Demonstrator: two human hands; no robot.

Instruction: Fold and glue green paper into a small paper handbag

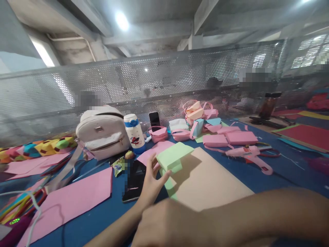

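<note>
My left hand [151, 183] grips a light green folded paper box [174, 156] between thumb and fingers, with one flap sticking out to the right. The box is tilted above a stack of peach paper [210, 175], which has a green sheet under its left edge. Close to the camera, my right hand [164, 223] is bent across the front of the view, its back toward me. Its fingers are hidden, so what it holds, if anything, does not show. A black phone [135, 180] lies just left of my left wrist.
A pink glue gun [252, 156] lies at right, near pink paper boxes [241, 137]. Behind stand a white backpack [102, 133], a bottle [135, 133] and small paper baskets [158, 133]. Pink sheets [74, 199] and a cable-fed purple device [17, 226] are at left. A perforated metal panel [167, 75] borders the back.
</note>
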